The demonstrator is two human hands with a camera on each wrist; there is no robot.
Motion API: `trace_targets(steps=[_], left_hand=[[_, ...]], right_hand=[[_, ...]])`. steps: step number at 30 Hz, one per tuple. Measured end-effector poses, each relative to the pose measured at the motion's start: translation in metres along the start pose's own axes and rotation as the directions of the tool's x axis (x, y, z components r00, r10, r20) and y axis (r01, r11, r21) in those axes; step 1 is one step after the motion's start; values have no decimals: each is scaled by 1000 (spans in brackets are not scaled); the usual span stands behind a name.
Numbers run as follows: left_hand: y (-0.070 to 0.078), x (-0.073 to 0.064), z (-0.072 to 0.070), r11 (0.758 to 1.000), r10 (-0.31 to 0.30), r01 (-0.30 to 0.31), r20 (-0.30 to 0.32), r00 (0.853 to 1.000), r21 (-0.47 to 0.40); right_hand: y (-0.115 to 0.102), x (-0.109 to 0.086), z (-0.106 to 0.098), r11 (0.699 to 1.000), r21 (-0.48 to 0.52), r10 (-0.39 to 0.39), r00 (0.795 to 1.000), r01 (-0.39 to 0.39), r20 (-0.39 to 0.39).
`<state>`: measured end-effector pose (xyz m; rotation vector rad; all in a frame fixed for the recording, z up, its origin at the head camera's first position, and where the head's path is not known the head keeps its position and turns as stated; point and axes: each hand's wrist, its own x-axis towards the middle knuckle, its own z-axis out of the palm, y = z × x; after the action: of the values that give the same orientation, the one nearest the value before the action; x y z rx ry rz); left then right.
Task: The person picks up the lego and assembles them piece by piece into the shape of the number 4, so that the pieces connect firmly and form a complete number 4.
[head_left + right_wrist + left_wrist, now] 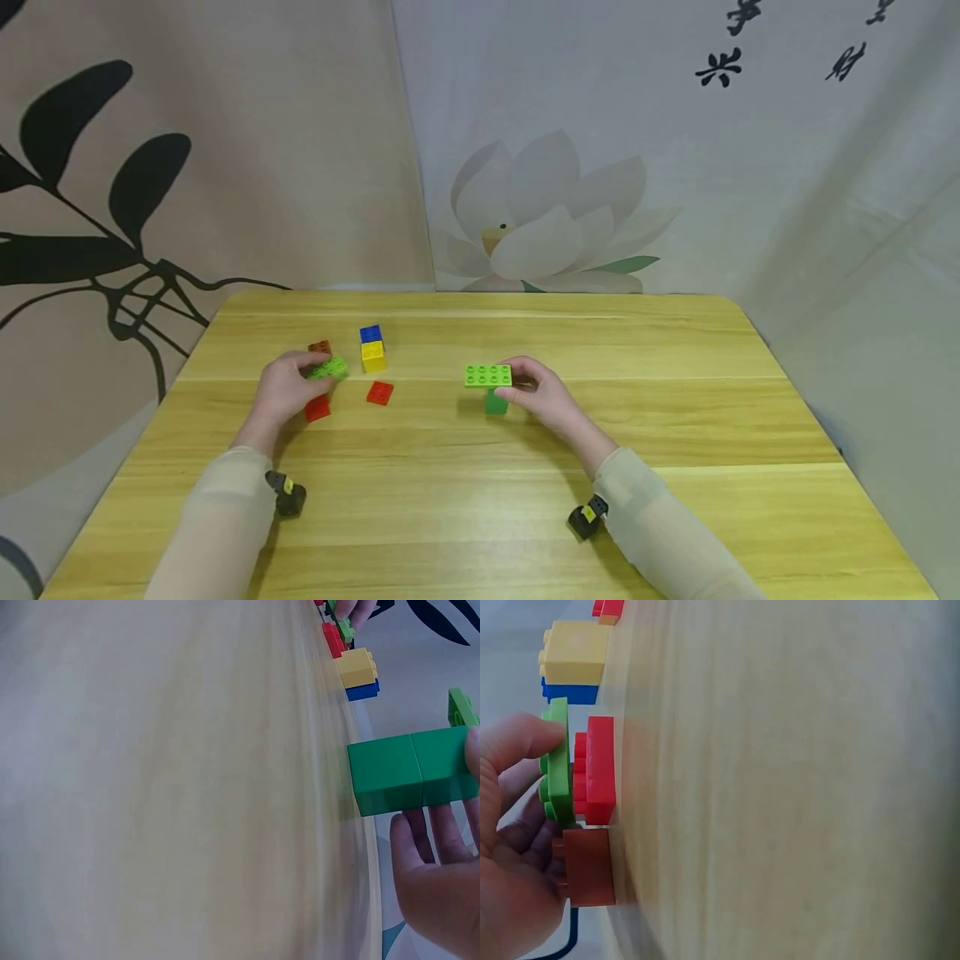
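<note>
My left hand (283, 390) pinches a light green studded brick (339, 367) between thumb and fingers. In the left wrist view this thin brick stands close over the studs of a red brick (600, 771), with a brown brick (590, 868) beside it near the palm. Toward the middle of the table, my right hand (543, 393) grips a tower of two dark green bricks (409, 771), thumb on one side and fingers on the other. A long light green brick (480, 376) lies across the tower's top, jutting out to the left.
A yellow brick (373, 358) and a blue brick (371, 334) stand together to the right of my left hand. Just in front of them lies a flat red brick (380, 392). Printed cloth (315, 150) hangs behind the wooden table's (450, 517) far edge.
</note>
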<state>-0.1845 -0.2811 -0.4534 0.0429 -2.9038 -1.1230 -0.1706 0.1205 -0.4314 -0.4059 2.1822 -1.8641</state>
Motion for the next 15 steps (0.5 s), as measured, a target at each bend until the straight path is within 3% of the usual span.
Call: trace_targets(steps=[15], left_hand=[[17, -7, -3, 998, 46, -47, -46, 998, -40]], right_hand=[[-2, 0, 0, 1000, 0, -3, 1000, 3, 3]])
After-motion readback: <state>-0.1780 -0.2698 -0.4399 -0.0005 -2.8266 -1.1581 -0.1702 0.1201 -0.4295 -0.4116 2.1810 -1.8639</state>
